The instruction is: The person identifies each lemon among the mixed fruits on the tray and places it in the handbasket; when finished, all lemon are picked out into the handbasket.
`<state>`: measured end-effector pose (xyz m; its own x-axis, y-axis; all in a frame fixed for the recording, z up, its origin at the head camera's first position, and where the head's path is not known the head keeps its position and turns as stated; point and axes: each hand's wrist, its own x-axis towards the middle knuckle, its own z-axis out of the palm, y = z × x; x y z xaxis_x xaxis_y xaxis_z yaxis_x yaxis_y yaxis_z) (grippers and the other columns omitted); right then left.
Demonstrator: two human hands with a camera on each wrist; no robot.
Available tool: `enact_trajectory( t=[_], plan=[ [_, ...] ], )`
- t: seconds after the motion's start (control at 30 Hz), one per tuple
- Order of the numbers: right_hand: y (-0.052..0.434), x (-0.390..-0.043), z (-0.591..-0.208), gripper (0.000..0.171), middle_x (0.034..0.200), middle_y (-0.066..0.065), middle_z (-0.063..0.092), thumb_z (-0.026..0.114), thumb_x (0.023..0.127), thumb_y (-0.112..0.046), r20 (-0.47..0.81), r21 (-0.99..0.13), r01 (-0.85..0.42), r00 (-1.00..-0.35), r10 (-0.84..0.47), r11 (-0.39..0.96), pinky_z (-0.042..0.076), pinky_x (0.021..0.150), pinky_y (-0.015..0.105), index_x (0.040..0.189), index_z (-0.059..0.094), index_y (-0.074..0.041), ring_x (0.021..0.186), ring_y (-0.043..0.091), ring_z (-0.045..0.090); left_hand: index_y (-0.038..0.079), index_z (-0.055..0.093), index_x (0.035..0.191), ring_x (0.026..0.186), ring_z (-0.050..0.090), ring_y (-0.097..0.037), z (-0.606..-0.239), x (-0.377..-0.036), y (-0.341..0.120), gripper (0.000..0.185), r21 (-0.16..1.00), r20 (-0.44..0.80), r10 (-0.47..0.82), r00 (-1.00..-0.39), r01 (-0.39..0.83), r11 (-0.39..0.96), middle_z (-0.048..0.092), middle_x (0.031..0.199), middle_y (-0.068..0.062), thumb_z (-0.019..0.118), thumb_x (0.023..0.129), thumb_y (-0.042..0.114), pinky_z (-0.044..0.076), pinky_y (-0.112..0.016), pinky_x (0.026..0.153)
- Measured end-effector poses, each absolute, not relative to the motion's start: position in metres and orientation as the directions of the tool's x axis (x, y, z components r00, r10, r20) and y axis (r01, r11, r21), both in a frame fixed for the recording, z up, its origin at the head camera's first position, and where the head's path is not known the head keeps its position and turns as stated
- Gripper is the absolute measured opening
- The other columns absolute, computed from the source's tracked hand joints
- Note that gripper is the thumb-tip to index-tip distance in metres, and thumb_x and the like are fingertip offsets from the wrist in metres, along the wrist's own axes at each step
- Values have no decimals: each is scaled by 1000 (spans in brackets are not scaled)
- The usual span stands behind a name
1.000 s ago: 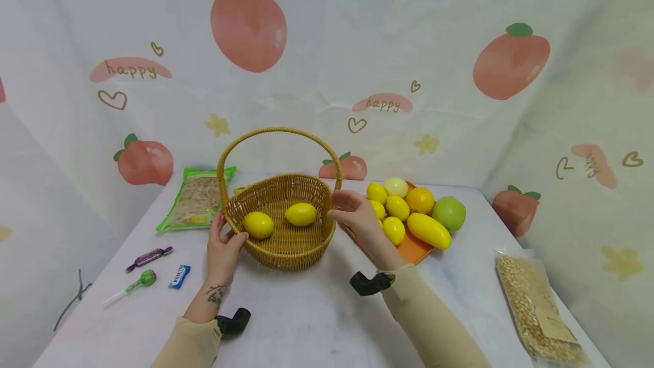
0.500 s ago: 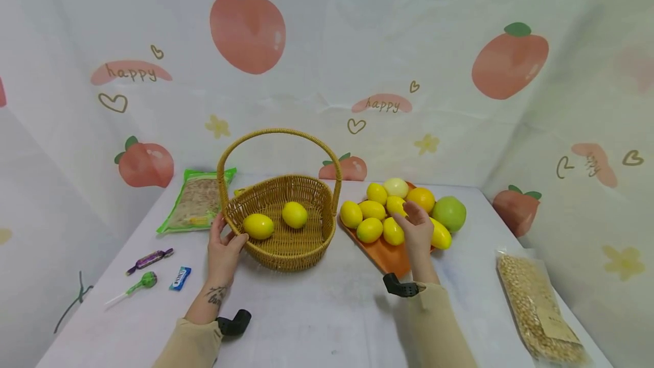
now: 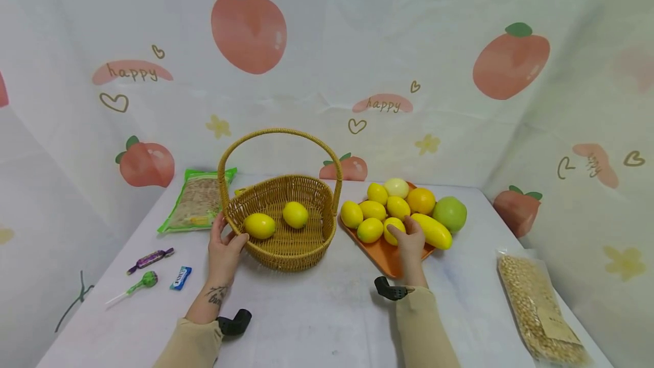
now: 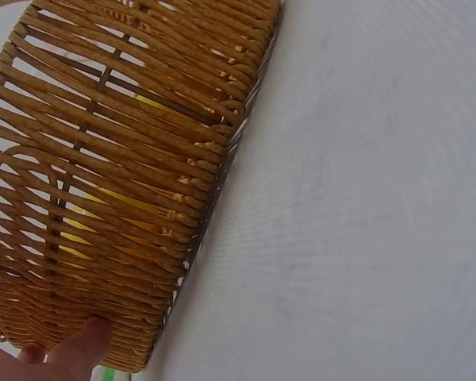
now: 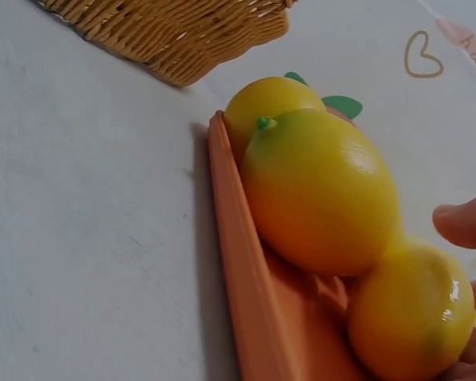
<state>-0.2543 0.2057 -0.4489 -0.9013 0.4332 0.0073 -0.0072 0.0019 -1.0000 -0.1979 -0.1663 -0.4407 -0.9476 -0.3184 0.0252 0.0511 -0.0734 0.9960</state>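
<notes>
Woven wicker basket (image 3: pixel 286 243) with arched handle, upright on the surface, two yellow lemons (image 3: pixel 259 226) inside, further lemon (image 3: pixel 393 230) glossy, yellow, lying at near edge of orange tray (image 3: pixel 383 254), among other lemons

My table (image 3: pixel 317 311), white cloth over it.
On it I see a basket (image 3: pixel 286 243), orange tray (image 3: pixel 384 254), green packet (image 3: pixel 196 200), grain bag (image 3: pixel 536 305), lollipop (image 3: pixel 134 285) and two sweets (image 3: pixel 150 257).

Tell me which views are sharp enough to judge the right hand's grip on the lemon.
Head view: evenly lit and sharp, edges bowed by the wide lens; the right hand hides most of the lemon. Right wrist view: close, slightly soft, mild glare on the lemon, only fingertips showing.
</notes>
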Motion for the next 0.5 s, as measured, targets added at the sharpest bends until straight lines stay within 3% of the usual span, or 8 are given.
enact_trajectory(
  t=[0.33,0.5],
  plan=[
    [197,-259,-454,68,145,19,31,66,78,-3,-40,-997,64,-889,456,38,25,111,43,139,36,1,130,30,28,22,8,150,128,33,-34,-440,-197,-167,79,997,30,-320,-947,53,-62,14,153,-10,51,87,2,43,-4,70],
    [200,-256,-454,66,144,18,34,67,77,-4,-60,-996,82,-884,465,28,27,110,43,137,40,0,127,29,30,23,8,150,129,32,-33,-440,-197,-166,80,997,17,-319,-948,39,-64,14,153,-9,51,87,2,43,-4,71]
  ],
)
